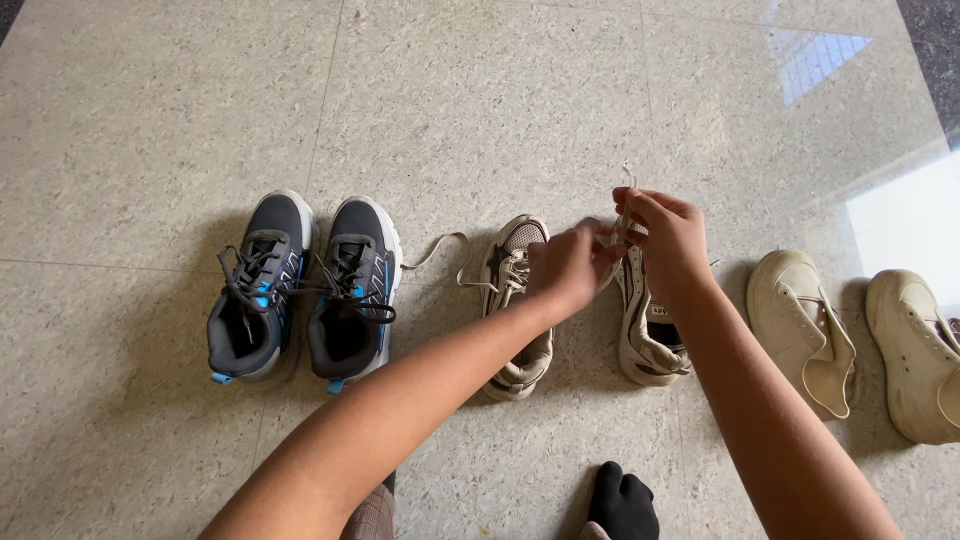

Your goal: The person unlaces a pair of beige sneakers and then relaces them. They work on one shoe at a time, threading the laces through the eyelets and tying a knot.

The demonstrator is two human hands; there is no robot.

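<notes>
Six shoes stand in a row on the speckled grey stone floor [150,120], toes pointing away from the person, paired as if lined up for attention. At the left end sits the pair of dark grey mesh trainers with blue accents [300,290], laces loose across their tongues. Next comes the beige chunky trainer [515,300], one lace end trailing left over the floor. Just above it, the left hand [570,265] has its fingers [600,240] pinched shut on a thin pale shoelace [626,205]. The right hand [668,235] meets it, fingers closed on the same lace, which rises from the matching beige trainer [645,335] beneath; both hands hold it taut and raised, probably to work it into a knot. Toward the right edge lie two cream canvas slip-on shoes [860,335], heels flattened. A black-socked foot [622,505] shows at the near edge.
</notes>
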